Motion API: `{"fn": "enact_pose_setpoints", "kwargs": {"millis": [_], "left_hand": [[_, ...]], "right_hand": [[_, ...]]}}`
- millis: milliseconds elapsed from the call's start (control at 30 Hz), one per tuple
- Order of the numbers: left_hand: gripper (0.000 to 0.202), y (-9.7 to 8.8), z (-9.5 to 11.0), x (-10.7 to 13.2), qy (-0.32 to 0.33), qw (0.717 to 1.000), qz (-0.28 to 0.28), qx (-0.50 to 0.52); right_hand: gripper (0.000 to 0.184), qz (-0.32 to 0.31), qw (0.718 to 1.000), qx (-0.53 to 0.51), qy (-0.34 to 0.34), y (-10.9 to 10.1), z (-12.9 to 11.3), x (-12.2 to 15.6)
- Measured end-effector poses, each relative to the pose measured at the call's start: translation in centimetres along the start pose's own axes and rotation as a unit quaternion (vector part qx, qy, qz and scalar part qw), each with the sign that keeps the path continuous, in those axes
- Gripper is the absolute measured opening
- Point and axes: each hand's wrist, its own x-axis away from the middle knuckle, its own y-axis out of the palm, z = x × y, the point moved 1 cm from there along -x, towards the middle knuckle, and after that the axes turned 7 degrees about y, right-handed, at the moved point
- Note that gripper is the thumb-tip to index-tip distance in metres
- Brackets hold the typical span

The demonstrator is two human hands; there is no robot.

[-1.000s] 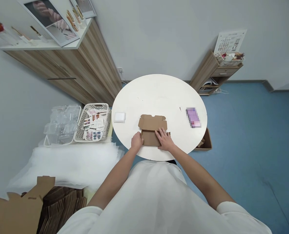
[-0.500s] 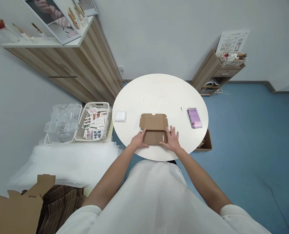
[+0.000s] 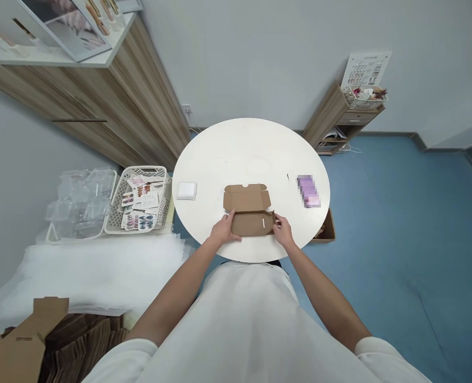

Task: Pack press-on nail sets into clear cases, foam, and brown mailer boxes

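Observation:
A brown cardboard mailer box (image 3: 249, 211) lies partly folded near the front edge of the round white table (image 3: 252, 154), its lid flap open towards the far side. My left hand (image 3: 224, 232) grips the box's left end, thumb on top. My right hand (image 3: 283, 232) pinches the small side flap at the box's right end.
A white pad (image 3: 186, 190) lies at the table's left, a purple packet (image 3: 308, 191) at its right. Left of the table stand a white basket of printed cards (image 3: 140, 205) and clear plastic trays (image 3: 78, 201). Flat cardboard blanks (image 3: 28, 340) are stacked at lower left. A cardboard box (image 3: 326, 229) sits on the blue floor.
My right hand came off the top of the box and moved to its right end, closing on the side flap. My left hand shifted to grip the left end.

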Motion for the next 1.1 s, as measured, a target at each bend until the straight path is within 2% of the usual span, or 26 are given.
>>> {"fn": "enact_pose_setpoints", "kwargs": {"millis": [200,400,467,567,633,733,900,1100], "left_hand": [[0.115,0.3,0.7,-0.1,-0.012,1.000,0.002,0.008],[0.115,0.6,1.4,-0.4,-0.012,0.999,0.010,0.032],[0.116,0.7,1.4,-0.4,-0.008,0.999,0.014,0.040],[0.116,0.8,1.2,-0.5,-0.008,0.999,0.016,0.045],[0.116,0.9,1.1,-0.5,-0.009,0.999,0.015,0.046],[0.115,1.1,1.1,-0.6,-0.006,0.999,0.013,0.051],[0.116,1.7,1.5,-0.7,-0.007,0.998,0.013,0.066],[0.117,2.5,2.9,-1.0,-0.004,0.991,0.033,0.127]], "right_hand": [[0.048,0.006,0.999,-0.030,-0.030,-1.0,-1.3,0.5],[0.038,-0.057,0.996,0.029,-0.066,0.3,-2.2,0.2],[0.035,-0.020,0.998,0.039,-0.055,0.4,-1.8,-0.2],[0.040,0.030,0.999,0.042,-0.004,0.3,-1.0,-0.8],[0.043,0.010,0.998,0.049,0.032,0.3,-0.6,-1.0],[0.032,-0.023,0.996,0.076,0.047,0.6,-0.6,-1.1],[0.019,-0.013,0.989,0.133,0.058,1.1,-0.7,-1.3],[0.015,-0.022,0.988,0.141,0.064,0.0,0.1,-2.3]]}}
